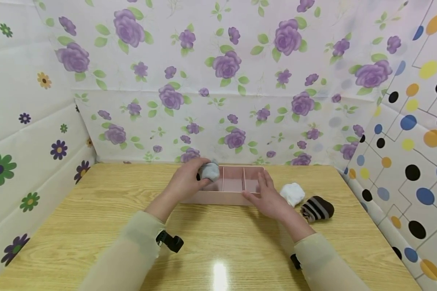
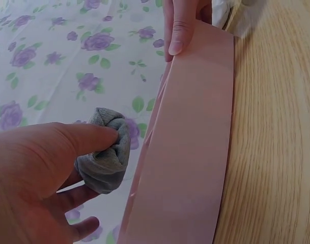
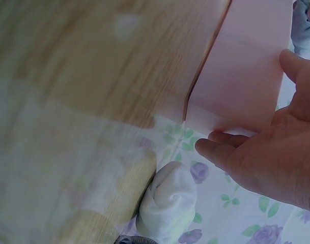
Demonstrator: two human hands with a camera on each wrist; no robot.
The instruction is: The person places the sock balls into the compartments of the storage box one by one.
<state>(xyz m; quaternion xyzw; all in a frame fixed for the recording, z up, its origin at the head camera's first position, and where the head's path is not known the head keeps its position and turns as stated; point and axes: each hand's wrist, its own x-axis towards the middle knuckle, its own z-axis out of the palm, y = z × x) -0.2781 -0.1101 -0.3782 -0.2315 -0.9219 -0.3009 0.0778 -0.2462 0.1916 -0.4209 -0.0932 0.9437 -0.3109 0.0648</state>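
My left hand (image 1: 183, 180) pinches a rolled grey sock (image 1: 210, 172) between thumb and fingers, above the left part of a pink divided box (image 1: 218, 198). In the left wrist view the thumb presses into the folds of the balled sock (image 2: 105, 162), with the little finger held apart. At the box's right end lies my right hand (image 1: 271, 200), its fingers extended along the end and its thumb at the front rim. The right wrist view shows those fingertips (image 3: 210, 147) against the end wall. Something dark shows behind the left hand at the box.
Right of the box sit a balled white sock (image 1: 292, 194) and a dark brown sock with grey stripes (image 1: 317, 209). Both lie beside the right forearm on the wooden table (image 1: 218, 238). Flowered cloth (image 1: 204, 121) hangs behind the table; patterned cloths flank it.
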